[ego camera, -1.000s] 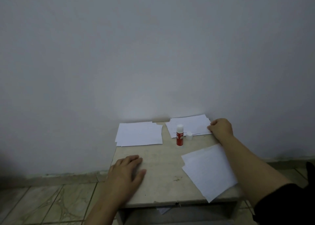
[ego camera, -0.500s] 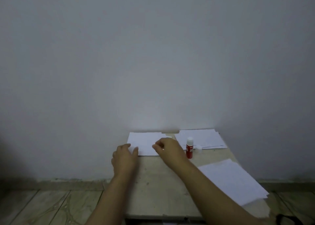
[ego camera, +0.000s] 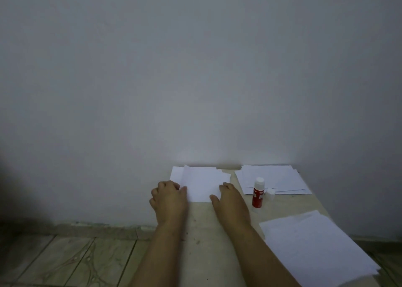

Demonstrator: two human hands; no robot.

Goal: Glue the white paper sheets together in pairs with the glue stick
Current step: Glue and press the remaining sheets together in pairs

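A stack of white paper sheets point(ego camera: 202, 178) lies at the table's back left. My left hand point(ego camera: 169, 197) has curled fingers gripping the left edge of the top sheet, which bends up there. My right hand point(ego camera: 230, 202) pinches that sheet's near right corner, fingers on top and thumb at the edge. The red glue stick point(ego camera: 258, 192) stands upright to the right of my right hand, its white cap point(ego camera: 270, 194) off and beside it. A second paper stack point(ego camera: 276, 178) lies behind the glue stick. A third stack point(ego camera: 315, 247) lies at the near right.
The small beige table point(ego camera: 208, 232) stands against a plain white wall point(ego camera: 195, 80). Its near right paper stack overhangs the edge. Tiled floor point(ego camera: 65, 260) shows to the left, below the table's left edge.
My right hand left the back right stack and crossed to the left stack. My left hand moved forward from the table's near left to the stack's left edge. The view shifted left.
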